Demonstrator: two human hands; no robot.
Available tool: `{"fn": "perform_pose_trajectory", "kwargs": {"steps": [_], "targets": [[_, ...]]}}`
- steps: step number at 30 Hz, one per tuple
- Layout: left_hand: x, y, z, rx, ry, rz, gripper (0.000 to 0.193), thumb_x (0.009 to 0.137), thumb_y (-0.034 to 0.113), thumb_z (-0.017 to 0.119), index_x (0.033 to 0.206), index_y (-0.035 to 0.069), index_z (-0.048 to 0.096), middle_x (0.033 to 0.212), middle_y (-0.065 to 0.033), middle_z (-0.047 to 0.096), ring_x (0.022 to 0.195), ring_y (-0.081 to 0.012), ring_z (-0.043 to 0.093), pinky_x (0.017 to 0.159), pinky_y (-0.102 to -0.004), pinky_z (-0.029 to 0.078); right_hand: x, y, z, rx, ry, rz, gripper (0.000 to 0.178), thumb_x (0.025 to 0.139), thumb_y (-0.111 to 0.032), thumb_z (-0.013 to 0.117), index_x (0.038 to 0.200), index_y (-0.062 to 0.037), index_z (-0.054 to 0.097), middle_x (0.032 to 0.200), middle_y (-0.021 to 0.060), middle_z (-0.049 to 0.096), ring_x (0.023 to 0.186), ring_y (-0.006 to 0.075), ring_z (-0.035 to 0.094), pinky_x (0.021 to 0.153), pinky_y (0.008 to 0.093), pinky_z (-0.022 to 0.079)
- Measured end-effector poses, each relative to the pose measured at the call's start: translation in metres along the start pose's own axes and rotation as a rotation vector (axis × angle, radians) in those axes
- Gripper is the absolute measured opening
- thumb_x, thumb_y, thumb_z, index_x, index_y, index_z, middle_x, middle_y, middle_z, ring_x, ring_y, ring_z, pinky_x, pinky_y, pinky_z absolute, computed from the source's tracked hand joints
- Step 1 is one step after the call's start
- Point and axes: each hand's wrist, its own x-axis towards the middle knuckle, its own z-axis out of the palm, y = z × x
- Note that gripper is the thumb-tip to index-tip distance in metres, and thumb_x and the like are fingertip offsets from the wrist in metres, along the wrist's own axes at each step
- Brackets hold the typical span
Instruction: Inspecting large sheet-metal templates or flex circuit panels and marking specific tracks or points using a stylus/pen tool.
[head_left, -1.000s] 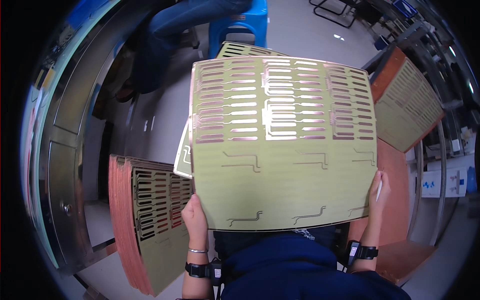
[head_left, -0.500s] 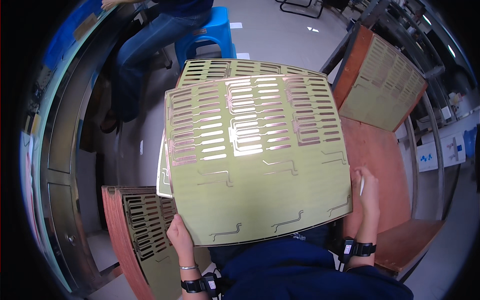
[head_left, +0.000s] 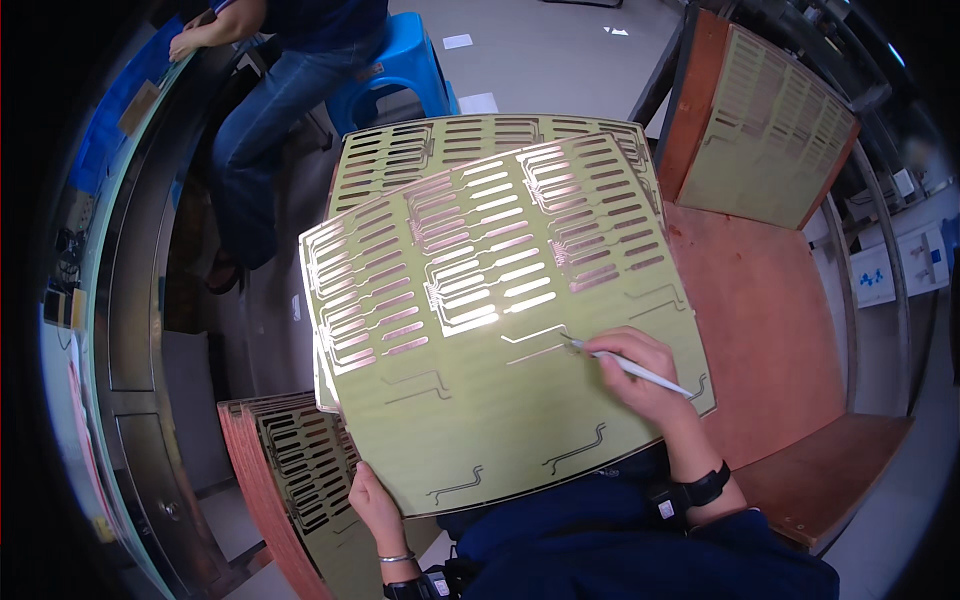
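Observation:
A large yellow-green circuit board panel (head_left: 480,410) with shiny copper tracks lies tilted across my lap, turned slightly anticlockwise. At its lower left edge my left hand (head_left: 374,497) is closed around the border. My right hand (head_left: 642,372) is above the panel's right half, fingers pinched on a slim white pen-like tool (head_left: 640,371). Its thin dark tip is at the end of a copper track near the panel's middle; whether it touches cannot be made out. Beneath, a second circuit board panel (head_left: 375,150) shows along the top and left.
Several panels stand stacked on edge (head_left: 250,450) at the lower left. A reddish-brown board surface (head_left: 750,320) on the right has another panel (head_left: 765,130) leaning at its far end. A person (head_left: 290,90) sits on a blue stool (head_left: 400,70) beside a long metal-fronted bench (head_left: 140,350).
My right hand has moved from the panel's right edge onto its face with the white tool. The top panel has rotated anticlockwise, its left side lower. My left hand stays on the edge.

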Motion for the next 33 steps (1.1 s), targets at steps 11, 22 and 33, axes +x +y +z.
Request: {"fn": "perform_pose_trajectory", "kwargs": {"steps": [11, 22, 33], "targets": [[0.001, -0.010, -0.006, 0.000, -0.071, -0.041, 0.049, 0.104, 0.034, 0.038, 0.098, -0.007, 0.063, 0.090, -0.0055, 0.067, 0.077, -0.0078, 0.057, 0.071, -0.0222, 0.046, 0.003, 0.029, 0.025, -0.088, -0.036, -0.152, 0.021, 0.076, 0.001, 0.068, 0.096, -0.0058, 0.069, 0.098, 0.0085, 0.067, 0.088, 0.0237, 0.066, 0.077, 0.0327, 0.055], [0.001, 0.001, -0.004, 0.023, -0.082, -0.031, 0.050, 0.104, 0.035, 0.038, 0.094, -0.007, 0.063, 0.086, -0.0039, 0.065, 0.074, -0.0069, 0.054, 0.067, -0.0223, 0.045, 0.003, 0.032, 0.026, -0.079, -0.026, -0.141, 0.022, 0.075, 0.001, 0.068, 0.096, -0.0061, 0.068, 0.099, 0.0084, 0.067, 0.090, 0.0240, 0.066, 0.078, 0.0324, 0.054], [-0.001, -0.001, -0.006, -0.009, -0.090, -0.045, 0.050, 0.104, 0.036, 0.038, 0.096, -0.006, 0.063, 0.087, -0.0045, 0.066, 0.074, -0.0075, 0.056, 0.068, -0.0220, 0.045, 0.001, 0.031, 0.026, -0.038, -0.015, -0.118, 0.020, 0.076, 0.002, 0.067, 0.095, -0.0060, 0.069, 0.095, 0.0089, 0.068, 0.087, 0.0246, 0.066, 0.076, 0.0328, 0.055]]}}
